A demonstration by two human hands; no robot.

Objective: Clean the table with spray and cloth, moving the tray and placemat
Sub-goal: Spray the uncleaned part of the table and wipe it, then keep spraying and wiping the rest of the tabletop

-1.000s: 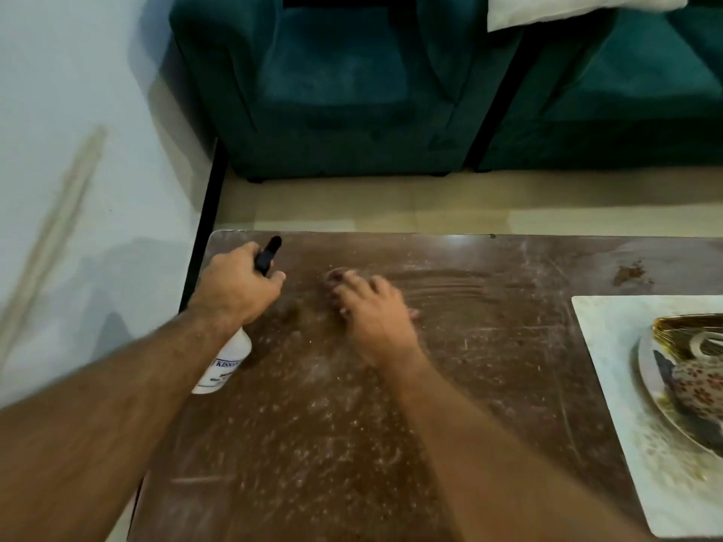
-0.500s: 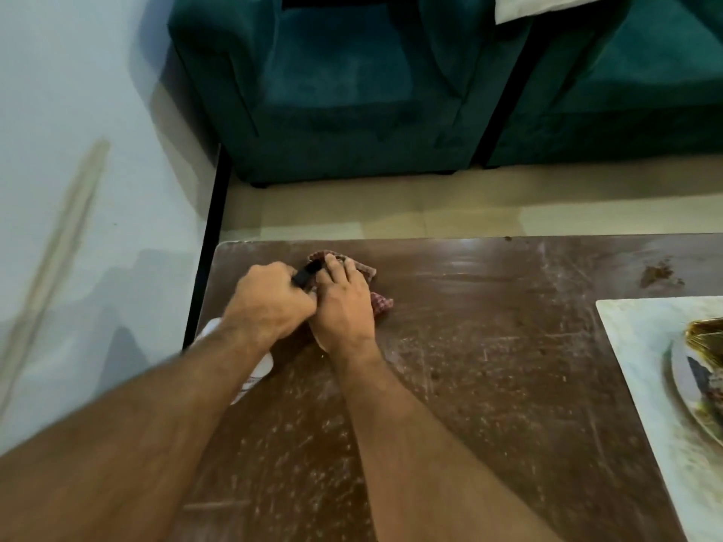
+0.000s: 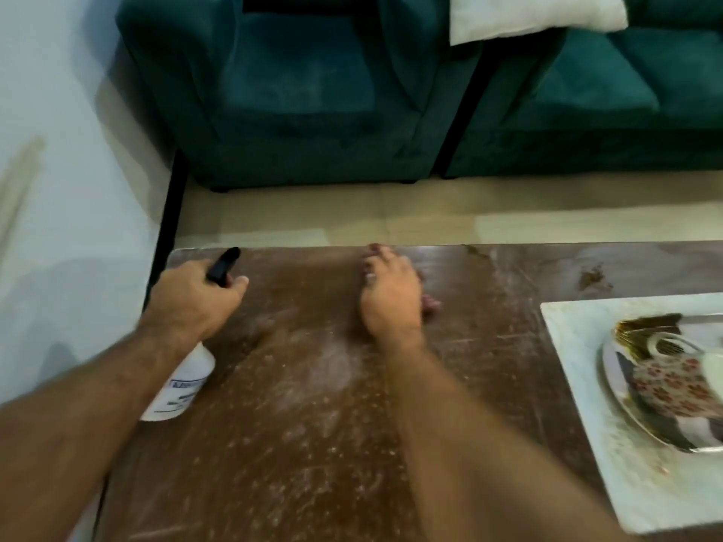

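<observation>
My left hand [image 3: 193, 297] grips a white spray bottle [image 3: 184, 385] with a black nozzle, held at the table's far left corner. My right hand [image 3: 391, 299] presses flat on a reddish checked cloth [image 3: 430, 303] near the far edge of the dusty brown table [image 3: 313, 444]. Most of the cloth is hidden under the palm. At the right lies a pale placemat [image 3: 579, 385] bearing a decorated tray [image 3: 641, 424] with a patterned cup on it.
A white wall [image 3: 58, 150] runs close along the left of the table. Teal sofas [image 3: 293, 91] stand beyond a strip of beige floor [image 3: 430, 213], with a white cushion [image 3: 528, 13] on one. A brown stain [image 3: 592, 276] marks the table's far right.
My right hand slid the cloth from beside the spray bottle rightwards along the far edge. The left hand and bottle stayed at the left corner. The view swung back right.
</observation>
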